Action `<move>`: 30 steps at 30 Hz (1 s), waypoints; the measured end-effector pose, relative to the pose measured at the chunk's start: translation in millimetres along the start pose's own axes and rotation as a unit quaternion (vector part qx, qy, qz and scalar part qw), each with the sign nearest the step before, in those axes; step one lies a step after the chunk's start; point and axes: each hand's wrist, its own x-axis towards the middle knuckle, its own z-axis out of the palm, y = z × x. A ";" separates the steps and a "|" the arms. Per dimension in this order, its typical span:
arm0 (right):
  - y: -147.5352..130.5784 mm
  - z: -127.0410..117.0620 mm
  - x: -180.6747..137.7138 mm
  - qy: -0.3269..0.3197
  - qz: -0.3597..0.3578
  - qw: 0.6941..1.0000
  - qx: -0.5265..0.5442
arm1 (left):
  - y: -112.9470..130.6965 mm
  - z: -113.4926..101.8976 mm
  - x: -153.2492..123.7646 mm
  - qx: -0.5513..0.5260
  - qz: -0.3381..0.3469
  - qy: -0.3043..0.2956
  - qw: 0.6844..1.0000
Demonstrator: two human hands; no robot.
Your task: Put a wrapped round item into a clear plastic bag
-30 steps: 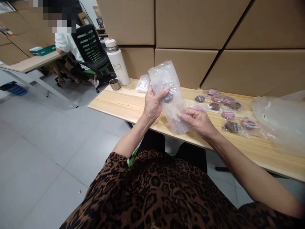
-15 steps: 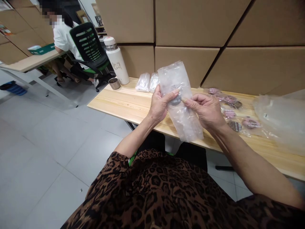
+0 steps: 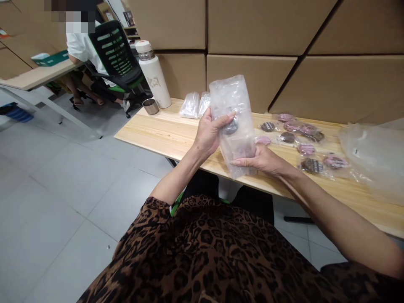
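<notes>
While your left hand (image 3: 208, 135) pinches the clear plastic bag (image 3: 234, 122) upright by its middle, thumb pressed over a dark round disc (image 3: 231, 127) inside so it cannot slide, your right hand (image 3: 263, 160) cups the bag's bottom edge, fingers closed under it to steady the load. Just beyond that lower grip, more wrapped discs (image 3: 296, 139) lie spread on the wooden table (image 3: 167, 132), within easy reach. Farther past your left grip stands a white flask (image 3: 153, 75).
</notes>
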 end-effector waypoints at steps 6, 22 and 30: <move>-3.9 -29.6 9.2 0.153 -0.226 0.904 -0.329 | -3.8 -12.7 9.5 -0.005 -0.115 -0.048 0.992; 18.5 -50.8 39.1 0.231 -0.273 0.802 -0.478 | -5.2 -27.8 10.5 0.092 -0.144 -0.051 0.984; 29.7 -58.2 38.0 0.259 -0.201 0.872 -0.362 | 67.8 -61.2 74.8 0.214 0.039 0.036 0.975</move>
